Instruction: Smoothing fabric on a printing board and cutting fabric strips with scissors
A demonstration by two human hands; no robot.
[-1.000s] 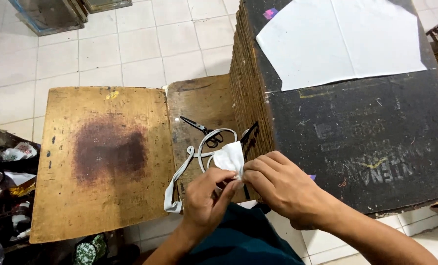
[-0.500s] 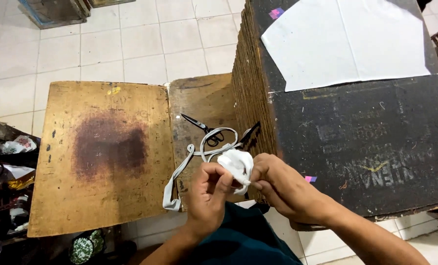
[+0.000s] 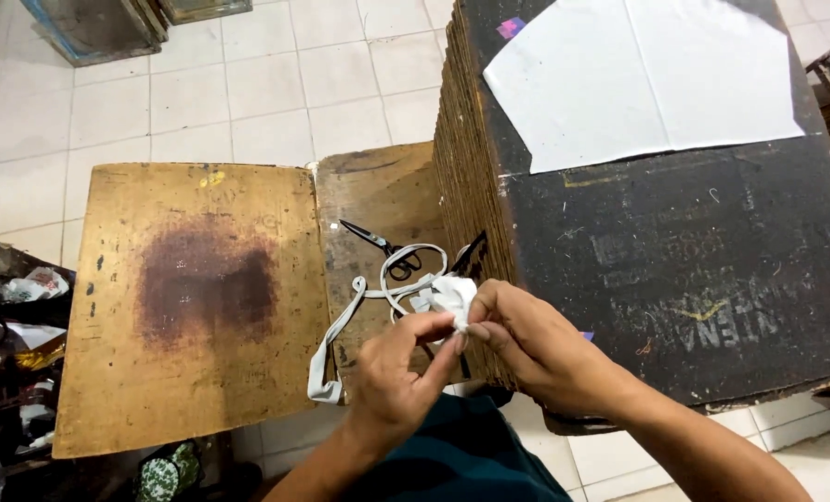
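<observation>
My left hand [image 3: 396, 372] and my right hand [image 3: 536, 346] both pinch a small crumpled white piece of cloth [image 3: 450, 296] held over the narrow wooden board [image 3: 378, 191]. A long white fabric strip [image 3: 341, 330] trails from the cloth, loops on the board and hangs down over its near edge. Black scissors [image 3: 384, 249] lie on the same board just beyond the loop, shut as far as I can see. My fingertips meet at the lower edge of the cloth.
A wide stained wooden board [image 3: 192, 297] lies to the left. At right stands a tall dark stack of boards [image 3: 675, 242] with a large white sheet [image 3: 638, 74] on top. Bags and scraps [image 3: 11, 316] crowd the left edge. White floor tiles [image 3: 248, 84] stretch beyond.
The flat white cloth has been bunched into a crumpled wad between both hands, and the hands have drawn closer together. The scissors have not moved.
</observation>
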